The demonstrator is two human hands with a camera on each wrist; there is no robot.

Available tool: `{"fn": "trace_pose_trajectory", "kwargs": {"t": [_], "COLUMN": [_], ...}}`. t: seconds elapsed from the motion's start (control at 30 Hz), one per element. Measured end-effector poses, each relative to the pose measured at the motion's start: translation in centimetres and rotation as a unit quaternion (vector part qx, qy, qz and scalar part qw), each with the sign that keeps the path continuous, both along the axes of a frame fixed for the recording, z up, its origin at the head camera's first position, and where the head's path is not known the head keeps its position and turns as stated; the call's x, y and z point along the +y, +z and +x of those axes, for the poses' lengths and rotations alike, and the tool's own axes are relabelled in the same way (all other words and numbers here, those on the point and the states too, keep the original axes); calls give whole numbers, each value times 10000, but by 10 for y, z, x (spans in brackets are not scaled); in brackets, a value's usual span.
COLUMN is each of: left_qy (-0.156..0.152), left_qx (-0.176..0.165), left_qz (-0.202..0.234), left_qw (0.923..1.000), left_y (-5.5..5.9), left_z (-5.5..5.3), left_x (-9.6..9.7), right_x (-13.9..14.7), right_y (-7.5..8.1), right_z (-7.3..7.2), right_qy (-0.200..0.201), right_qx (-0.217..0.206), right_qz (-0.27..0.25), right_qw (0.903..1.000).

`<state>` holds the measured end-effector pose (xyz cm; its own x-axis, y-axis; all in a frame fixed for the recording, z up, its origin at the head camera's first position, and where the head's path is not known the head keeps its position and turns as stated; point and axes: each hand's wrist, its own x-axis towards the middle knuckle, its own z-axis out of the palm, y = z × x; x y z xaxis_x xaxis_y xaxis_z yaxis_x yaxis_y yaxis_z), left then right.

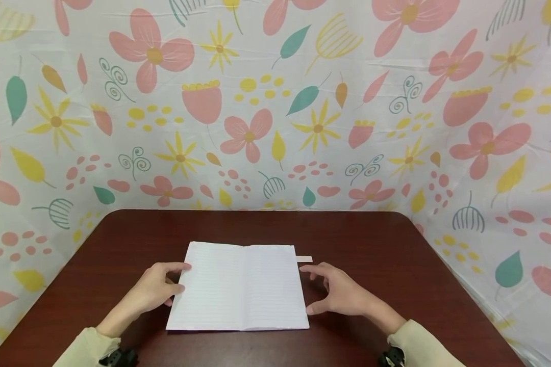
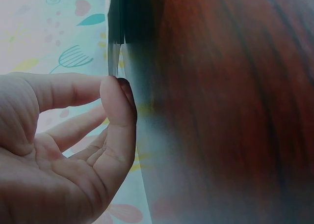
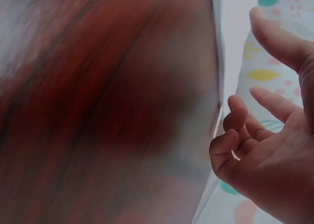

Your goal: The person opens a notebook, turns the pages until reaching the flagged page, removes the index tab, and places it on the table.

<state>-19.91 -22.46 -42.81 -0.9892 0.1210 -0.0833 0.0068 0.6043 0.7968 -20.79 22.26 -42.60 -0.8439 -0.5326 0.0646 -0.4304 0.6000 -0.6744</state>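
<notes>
An open notebook (image 1: pixel 241 285) with blank lined pages lies flat on the dark wooden table, its centre fold running away from me. My left hand (image 1: pixel 153 288) is at its left edge, the index fingertip over the page margin and the thumb lower down along the edge. In the left wrist view, the notebook's edge (image 2: pixel 114 27) meets the fingertips. At the right edge is my right hand (image 1: pixel 342 290), index finger and thumb spread apart, the thumb tip right by the lower part of the edge. The right wrist view shows its other fingers loosely bent and holding nothing.
A narrow white strip (image 1: pixel 304 259) sticks out from the notebook's right side onto the table (image 1: pixel 362 239). A white sheet with printed flowers and leaves (image 1: pixel 257 76) hangs behind the table and along both sides. Dark devices (image 1: pixel 118 358) are strapped at both wrists.
</notes>
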Motion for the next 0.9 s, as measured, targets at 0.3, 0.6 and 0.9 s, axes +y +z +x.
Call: {"fn": "trace_pose_trajectory", "kwargs": {"t": [0.3,0.6,0.9], "left_qy": [-15,-26,-11], "left_qx": [42,21,40], "left_qz": [53,70,55], "left_qw": [10000,10000,10000], "left_y": [1,1,2], "left_z": [0,0,1], "left_x": [1,1,1], "right_x": [-3,-8,-11], "right_y": [-9,-13,-11], "right_z": [-7,-10,-11], "right_qy": [76,117,69], "right_qx": [-235,-179,-261], "right_qz": [263,477,591], "right_qw": [9993,9986,9979]}}
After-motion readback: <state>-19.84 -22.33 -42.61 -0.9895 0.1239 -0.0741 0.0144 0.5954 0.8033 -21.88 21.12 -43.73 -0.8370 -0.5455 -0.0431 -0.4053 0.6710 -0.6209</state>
